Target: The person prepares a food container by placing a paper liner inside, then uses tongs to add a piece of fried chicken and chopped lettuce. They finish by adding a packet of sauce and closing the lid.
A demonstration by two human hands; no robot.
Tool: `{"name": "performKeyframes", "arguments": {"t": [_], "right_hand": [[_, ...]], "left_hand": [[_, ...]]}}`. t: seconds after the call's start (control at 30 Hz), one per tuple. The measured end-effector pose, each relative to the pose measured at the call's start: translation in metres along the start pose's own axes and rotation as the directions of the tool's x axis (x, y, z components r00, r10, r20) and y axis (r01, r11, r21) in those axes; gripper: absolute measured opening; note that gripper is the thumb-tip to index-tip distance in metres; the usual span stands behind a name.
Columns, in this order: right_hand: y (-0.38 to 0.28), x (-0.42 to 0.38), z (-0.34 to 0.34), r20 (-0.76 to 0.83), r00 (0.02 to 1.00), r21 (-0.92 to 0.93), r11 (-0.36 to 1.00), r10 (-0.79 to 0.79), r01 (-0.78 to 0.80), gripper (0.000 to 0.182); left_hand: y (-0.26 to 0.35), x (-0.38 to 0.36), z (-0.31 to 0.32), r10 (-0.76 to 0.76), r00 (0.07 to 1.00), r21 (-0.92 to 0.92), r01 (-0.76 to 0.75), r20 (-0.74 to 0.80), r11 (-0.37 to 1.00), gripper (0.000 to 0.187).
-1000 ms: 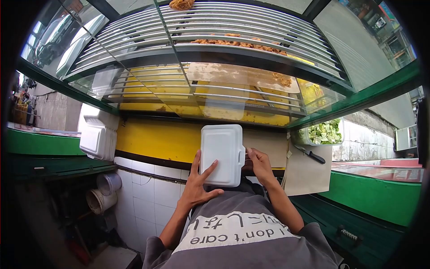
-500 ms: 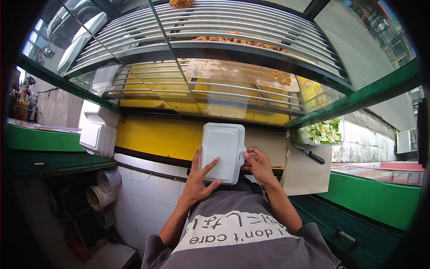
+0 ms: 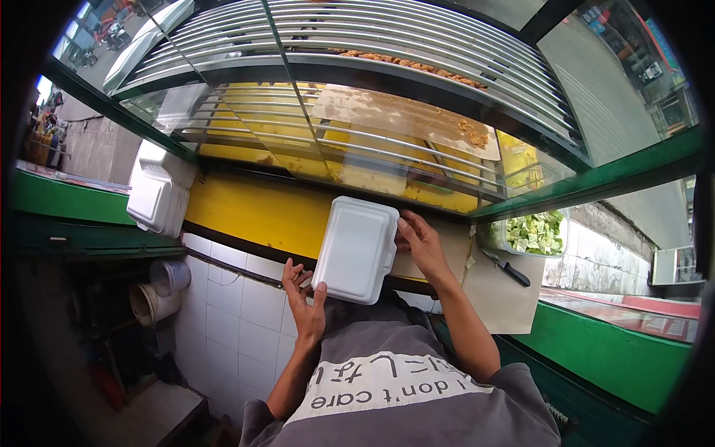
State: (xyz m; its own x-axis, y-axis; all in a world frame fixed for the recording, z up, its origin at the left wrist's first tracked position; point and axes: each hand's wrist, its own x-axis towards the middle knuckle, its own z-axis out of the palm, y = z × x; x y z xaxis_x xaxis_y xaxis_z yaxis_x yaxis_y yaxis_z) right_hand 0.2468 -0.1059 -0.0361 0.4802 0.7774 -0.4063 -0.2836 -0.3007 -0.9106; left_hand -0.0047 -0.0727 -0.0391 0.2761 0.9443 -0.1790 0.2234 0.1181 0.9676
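I hold a closed white foam food box [image 3: 356, 249] in front of me, above the yellow counter [image 3: 253, 216]. My left hand [image 3: 304, 302] supports its lower left corner from below, thumb against the edge. The fingers of my right hand [image 3: 421, 246] grip the box's right edge near its latch tab. The lid is shut, so whatever lies inside the box is hidden.
A stack of white foam boxes [image 3: 158, 197] sits at the left of the counter. A glass case with metal racks [image 3: 372, 97] holds fried food above. At the right are a tub of chopped greens [image 3: 535, 232], a knife [image 3: 508, 269] and brown paper [image 3: 500, 298].
The box has tilted and moved slightly left and up. My left hand slid from its face down to its lower corner; my right hand rose along its right edge.
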Motion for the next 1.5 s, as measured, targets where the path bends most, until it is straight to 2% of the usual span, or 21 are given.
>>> {"name": "performKeyframes", "arguments": {"t": [0.03, 0.07, 0.1, 0.17, 0.23, 0.3, 0.37, 0.47, 0.5, 0.57, 0.73, 0.87, 0.9, 0.97, 1.0, 1.17, 1.27, 1.33, 1.37, 1.43, 1.5], "right_hand": [[-0.003, 0.006, 0.003, 0.03, 0.999, -0.039, 0.999, 0.019, -0.018, 0.053], [-0.003, 0.01, 0.008, 0.053, 0.998, -0.048, 0.999, 0.018, -0.016, 0.053], [-0.004, 0.013, 0.014, 0.059, 0.998, -0.087, 0.996, -0.033, 0.038, 0.05], [-0.003, 0.019, 0.031, 0.086, 0.987, -0.16, 0.976, -0.137, 0.15, 0.043], [-0.015, 0.014, 0.051, 0.123, 0.983, -0.144, 0.978, -0.135, 0.152, 0.039], [-0.025, 0.009, 0.07, 0.221, 0.973, -0.317, 0.939, -0.062, 0.132, 0.045], [-0.016, 0.009, 0.098, 0.306, 0.952, -0.303, 0.945, -0.026, 0.124, 0.05], [-0.01, 0.002, 0.149, 0.52, 0.854, -0.264, 0.954, 0.014, 0.145, 0.055], [-0.01, -0.001, 0.171, 0.55, 0.835, -0.268, 0.951, 0.017, 0.156, 0.055], [-0.005, -0.008, 0.209, 0.665, 0.746, -0.206, 0.969, 0.035, 0.139, 0.059], [-0.005, -0.016, 0.289, 0.831, 0.553, -0.23, 0.867, -0.061, 0.442, 0.065], [-0.011, -0.018, 0.332, 0.867, 0.473, -0.127, 0.846, -0.16, 0.518, 0.065], [-0.012, -0.019, 0.341, 0.867, 0.473, -0.126, 0.848, -0.158, 0.515, 0.065], [-0.014, -0.02, 0.359, 0.808, 0.573, -0.017, 0.966, -0.139, 0.257, 0.071], [-0.016, -0.017, 0.368, 0.788, 0.606, -0.029, 0.978, -0.105, 0.207, 0.079], [-0.039, 0.0, 0.422, 0.743, 0.665, 0.009, 0.995, -0.075, 0.102, 0.087], [-0.037, 0.025, 0.445, 0.742, 0.659, 0.032, 0.988, -0.127, 0.154, 0.082], [-0.039, 0.037, 0.451, 0.758, 0.647, 0.101, 0.995, -0.083, 0.01, 0.072], [-0.041, 0.041, 0.456, 0.744, 0.662, 0.109, 0.994, -0.093, 0.017, 0.072], [-0.045, 0.046, 0.463, 0.637, 0.763, 0.26, 0.963, -0.114, -0.074, 0.063], [-0.031, 0.059, 0.46, 0.561, 0.822, 0.283, 0.956, -0.098, -0.08, 0.06]], "left_hand": [[-0.001, -0.004, -0.001, -0.134, 0.99, -0.172, 0.124, -0.048, 0.977, 0.075], [-0.002, -0.006, -0.003, -0.21, 0.977, -0.214, 0.213, 0.035, 0.953, 0.071], [-0.001, -0.009, -0.003, -0.209, 0.978, -0.224, 0.206, 0.011, 0.953, 0.071], [0.001, -0.015, -0.002, -0.351, 0.922, -0.453, 0.385, 0.16, 0.804, 0.066], [-0.018, -0.021, -0.011, -0.327, 0.94, -0.432, 0.336, 0.098, 0.837, 0.06], [-0.03, -0.023, -0.028, -0.349, 0.937, -0.61, 0.265, -0.02, 0.747, 0.054], [-0.033, -0.023, -0.054, -0.366, 0.925, -0.65, 0.22, -0.097, 0.728, 0.05], [-0.033, -0.024, -0.094, -0.279, 0.912, -0.735, -0.036, -0.301, 0.677, 0.051], [-0.037, -0.025, -0.112, -0.28, 0.901, -0.735, -0.062, -0.333, 0.675, 0.051], [-0.049, -0.03, -0.148, -0.167, 0.895, -0.57, -0.112, -0.414, 0.814, 0.06], [-0.036, -0.029, -0.22, -0.257, 0.758, -0.569, -0.178, -0.6, 0.803, 0.066], [-0.025, -0.019, -0.268, -0.237, 0.746, -0.541, -0.191, -0.622, 0.819, 0.07], [-0.023, -0.013, -0.279, -0.239, 0.745, -0.539, -0.188, -0.623, 0.821, 0.07], [-0.02, 0.0, -0.3, -0.171, 0.777, -0.493, -0.198, -0.606, 0.847, 0.075], [-0.015, 0.009, -0.311, -0.17, 0.78, -0.489, -0.193, -0.603, 0.851, 0.075], [0.009, 0.061, -0.358, -0.103, 0.83, -0.394, -0.148, -0.549, 0.907, 0.082], [0.017, 0.099, -0.388, -0.043, 0.86, -0.31, -0.135, -0.508, 0.941, 0.086], [0.033, 0.125, -0.403, -0.03, 0.891, -0.316, -0.129, -0.454, 0.94, 0.088], [0.041, 0.14, -0.41, -0.01, 0.911, -0.324, -0.137, -0.413, 0.936, 0.089], [0.046, 0.165, -0.426, 0.042, 0.942, -0.297, -0.147, -0.333, 0.943, 0.089], [0.047, 0.187, -0.438, 0.063, 0.95, -0.343, -0.172, -0.307, 0.924, 0.086]]}}
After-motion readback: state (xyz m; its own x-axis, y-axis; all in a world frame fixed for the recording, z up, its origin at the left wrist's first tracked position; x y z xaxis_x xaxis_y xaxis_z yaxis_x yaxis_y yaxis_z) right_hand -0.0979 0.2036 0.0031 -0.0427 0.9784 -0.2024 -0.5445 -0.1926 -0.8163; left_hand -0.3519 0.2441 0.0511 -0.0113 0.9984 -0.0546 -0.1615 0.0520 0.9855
